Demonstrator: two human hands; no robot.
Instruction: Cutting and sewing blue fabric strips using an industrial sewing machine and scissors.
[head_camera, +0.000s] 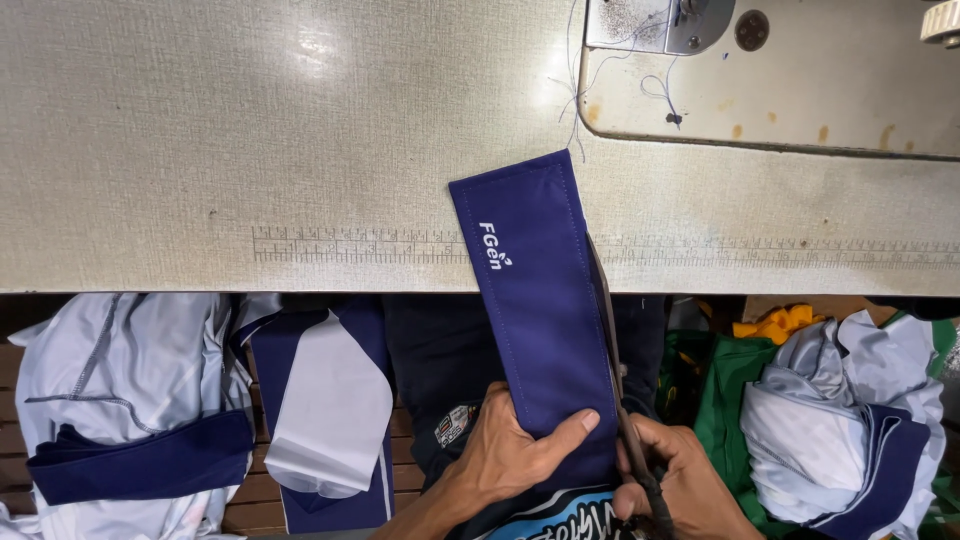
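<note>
Navy strip (535, 310) btwn hands (scissors (610, 340) alongside).

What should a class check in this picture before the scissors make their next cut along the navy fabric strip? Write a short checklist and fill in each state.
1. Left hand pins the navy strip near its lower end: ok.
2. Left thumb lies clear of the blades: ok.
3. Scissors run along the strip's right edge: ok.
4. Right hand grips the scissor handles: ok.
5. Strip's upper end lies flat on the table: ok.
6. How wide the blades are open: cannot tell.
</note>
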